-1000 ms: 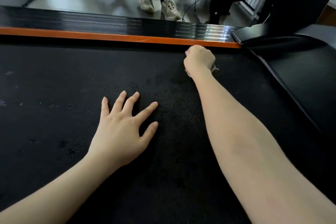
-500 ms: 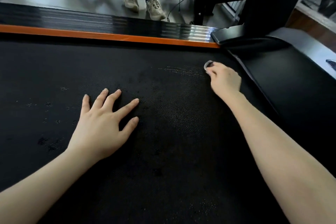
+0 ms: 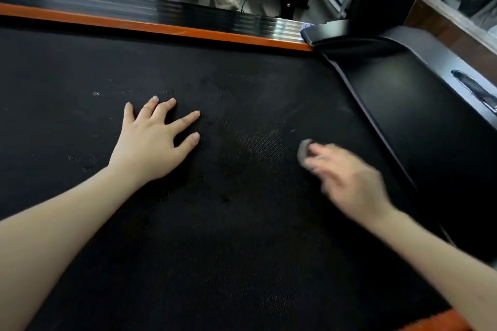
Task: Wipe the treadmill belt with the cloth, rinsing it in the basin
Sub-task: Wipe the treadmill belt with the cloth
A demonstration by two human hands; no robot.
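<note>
Head view: the left hand lies flat on the black treadmill belt, fingers straight and spread. The right hand, blurred, holds a small grey cloth in its fingertips against the belt, near the dark motor cover.

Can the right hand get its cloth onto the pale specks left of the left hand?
Probably not directly: the left hand lies flat on the black textured treadmill belt between the small grey cloth in the right hand and the pale specks.
</note>
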